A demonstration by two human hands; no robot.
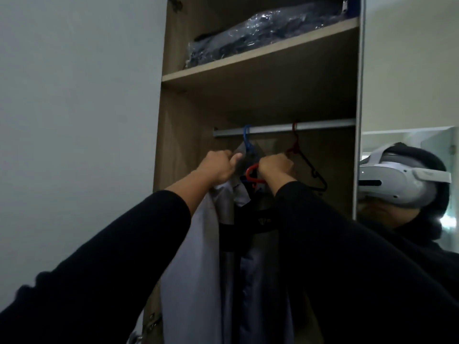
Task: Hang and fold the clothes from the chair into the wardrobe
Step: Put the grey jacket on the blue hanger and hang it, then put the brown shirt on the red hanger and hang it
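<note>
Hands work just below the wardrobe rail (285,127): we close our right hand (274,167) into a fist around the red hanger (250,176), keeping its hook free to go up onto that rail. Our left hand (218,167) pinches the pale shirt (193,256) at its collar, so the cloth hangs straight beneath the grip. Above the fists, a blue hanger (247,139) is already hooked on, which suggests the red one goes beside it.
</note>
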